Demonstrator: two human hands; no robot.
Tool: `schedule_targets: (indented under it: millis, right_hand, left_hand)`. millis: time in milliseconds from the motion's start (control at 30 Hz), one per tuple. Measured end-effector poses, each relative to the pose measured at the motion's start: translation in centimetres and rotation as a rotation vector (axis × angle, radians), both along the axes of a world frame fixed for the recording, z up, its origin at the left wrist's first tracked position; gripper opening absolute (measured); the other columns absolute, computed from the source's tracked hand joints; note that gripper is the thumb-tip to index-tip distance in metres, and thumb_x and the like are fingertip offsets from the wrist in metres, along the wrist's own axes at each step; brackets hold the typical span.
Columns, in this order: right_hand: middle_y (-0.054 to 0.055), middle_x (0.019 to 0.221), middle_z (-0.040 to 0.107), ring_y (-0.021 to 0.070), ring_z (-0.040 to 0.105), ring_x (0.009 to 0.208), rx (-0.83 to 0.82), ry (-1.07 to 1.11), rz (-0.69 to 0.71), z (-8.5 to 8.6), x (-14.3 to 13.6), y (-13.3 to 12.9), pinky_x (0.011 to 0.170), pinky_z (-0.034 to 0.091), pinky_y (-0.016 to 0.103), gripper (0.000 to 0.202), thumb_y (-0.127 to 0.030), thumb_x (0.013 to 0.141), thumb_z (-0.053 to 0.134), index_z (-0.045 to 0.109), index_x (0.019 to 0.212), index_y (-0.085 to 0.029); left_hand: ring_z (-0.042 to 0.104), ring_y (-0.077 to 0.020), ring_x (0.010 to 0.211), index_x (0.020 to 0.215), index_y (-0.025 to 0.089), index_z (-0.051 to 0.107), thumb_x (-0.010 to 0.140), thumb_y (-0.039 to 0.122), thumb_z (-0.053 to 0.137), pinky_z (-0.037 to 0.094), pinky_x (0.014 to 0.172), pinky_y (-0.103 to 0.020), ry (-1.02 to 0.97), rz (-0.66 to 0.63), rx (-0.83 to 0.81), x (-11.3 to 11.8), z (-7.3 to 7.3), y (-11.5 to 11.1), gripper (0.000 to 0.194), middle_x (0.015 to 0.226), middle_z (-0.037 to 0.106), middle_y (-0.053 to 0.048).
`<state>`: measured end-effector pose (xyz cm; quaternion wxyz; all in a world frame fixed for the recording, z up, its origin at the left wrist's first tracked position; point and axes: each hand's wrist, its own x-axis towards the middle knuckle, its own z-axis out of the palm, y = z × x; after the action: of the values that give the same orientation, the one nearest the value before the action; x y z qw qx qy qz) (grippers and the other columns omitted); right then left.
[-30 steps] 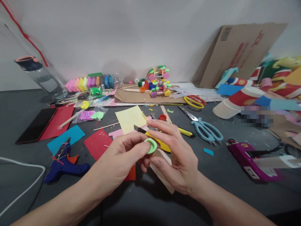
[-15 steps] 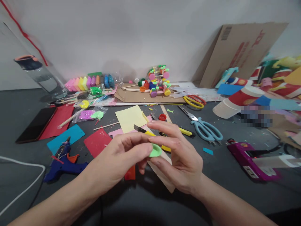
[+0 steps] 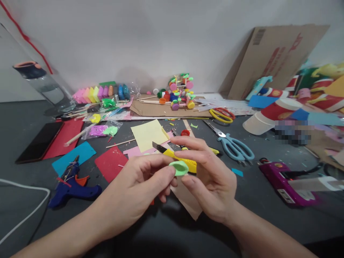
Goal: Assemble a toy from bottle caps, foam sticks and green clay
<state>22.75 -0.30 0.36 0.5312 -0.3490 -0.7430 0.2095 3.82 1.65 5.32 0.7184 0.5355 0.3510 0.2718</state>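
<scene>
Between the thumb and forefinger of my left hand (image 3: 146, 184) is a small light green oval of modelling clay (image 3: 179, 168), with a shallow hollow in its face. My right hand (image 3: 212, 179) curves around the far side of it, its fingers apart; its thumb tip is close to the oval's right edge, and I cannot tell if they touch. Behind the fingers lies a yellow utility knife (image 3: 168, 153) with its blade out. A beige paper strip (image 3: 189, 199) lies below the hands, partly hidden. Beyond them is a pale yellow paper sheet (image 3: 147, 134).
A blue glue gun (image 3: 73, 190) and a phone (image 3: 39, 141) lie at left, near a water bottle (image 3: 51, 89). Blue-handled scissors (image 3: 236, 147), a purple power strip (image 3: 285, 186) and a paper cup (image 3: 259, 123) are at right. Colourful clay models (image 3: 182, 93) stand at the back.
My right hand has moved slightly right, and its fingers have drawn back from the green clay. More of the oval and the yellow knife now shows.
</scene>
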Motion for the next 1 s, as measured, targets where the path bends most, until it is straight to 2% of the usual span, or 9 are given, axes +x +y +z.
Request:
schedule_targets:
  millis: [167,233,300,367,567,800,933,1000]
  right_hand:
    - [0.006,0.134,0.068,0.0236,0.062,0.128,-0.01,-0.032,-0.101,0.5,-0.1,-0.1,0.111,0.048,0.047,0.022,-0.015,0.094,0.067,0.069,0.113,-0.027]
    - [0.005,0.131,0.07,0.023,0.064,0.124,-0.016,-0.027,-0.127,0.7,-0.2,-0.1,0.109,0.051,0.046,0.02,-0.013,0.094,0.067,0.07,0.109,-0.027]
    - [0.006,0.129,0.071,0.0233,0.066,0.123,-0.024,-0.023,-0.139,0.9,-0.2,-0.1,0.108,0.052,0.046,0.018,-0.014,0.095,0.066,0.071,0.106,-0.027]
    - [0.007,0.129,0.071,0.0242,0.066,0.122,-0.023,-0.035,-0.15,1.0,-0.3,-0.2,0.106,0.053,0.047,0.017,-0.015,0.095,0.066,0.072,0.105,-0.027]
    - [0.007,0.129,0.071,0.0233,0.066,0.123,-0.01,-0.045,-0.152,1.0,-0.2,-0.2,0.105,0.054,0.045,0.019,-0.014,0.095,0.066,0.072,0.107,-0.026]
    - [0.006,0.131,0.07,0.0214,0.065,0.125,-0.016,-0.081,-0.144,0.8,-0.3,-0.1,0.11,0.052,0.043,0.02,-0.014,0.096,0.065,0.072,0.11,-0.026]
    - [0.008,0.133,0.069,0.0252,0.063,0.128,0.003,-0.056,-0.157,0.8,-0.2,-0.1,0.108,0.053,0.047,0.031,-0.015,0.096,0.062,0.068,0.124,-0.028]
    - [0.011,0.135,0.068,0.0283,0.063,0.128,0.078,-0.068,-0.179,0.8,-0.1,-0.1,0.105,0.054,0.051,0.035,-0.013,0.095,0.061,0.067,0.126,-0.027]
  left_hand:
    - [0.053,-0.0072,0.067,0.099,0.023,0.08,0.1,0.02,0.058,0.045,0.063,-0.015,0.064,0.027,0.109,-0.1,0.3,0.0,0.023,0.072,0.062,0.005]
    - [0.057,-0.0085,0.068,0.096,0.023,0.081,0.101,0.029,0.059,0.049,0.064,-0.017,0.006,0.014,0.051,-0.1,-0.1,0.1,0.023,0.074,0.064,0.003]
    - [0.062,-0.011,0.067,0.092,0.021,0.081,0.101,0.041,0.058,0.054,0.063,-0.02,-0.073,0.013,-0.048,-0.1,-0.6,0.3,0.032,0.077,0.068,-0.001]
    - [0.065,-0.0128,0.068,0.088,0.019,0.081,0.101,0.045,0.058,0.056,0.061,-0.021,-0.143,0.031,-0.13,0.1,-1.2,0.4,0.037,0.079,0.07,-0.004]
    - [0.062,-0.0086,0.058,0.087,0.014,0.078,0.099,0.036,0.063,0.055,0.053,-0.016,-0.261,0.007,-0.238,0.7,-1.5,0.3,0.03,0.074,0.067,-0.002]
    - [0.062,-0.0083,0.055,0.085,0.012,0.077,0.098,0.037,0.065,0.055,0.048,-0.014,-0.325,0.02,-0.387,1.1,-1.5,0.2,0.031,0.074,0.068,-0.004]
    - [0.063,-0.0107,0.059,0.086,0.012,0.078,0.095,0.034,0.069,0.059,0.049,-0.017,-0.369,0.06,-0.414,1.1,-1.5,0.2,0.026,0.074,0.069,-0.005]
    - [0.067,-0.0131,0.065,0.089,0.014,0.079,0.096,0.03,0.067,0.061,0.054,-0.019,-0.395,0.117,-0.401,1.1,-1.4,0.2,0.021,0.077,0.072,-0.005]
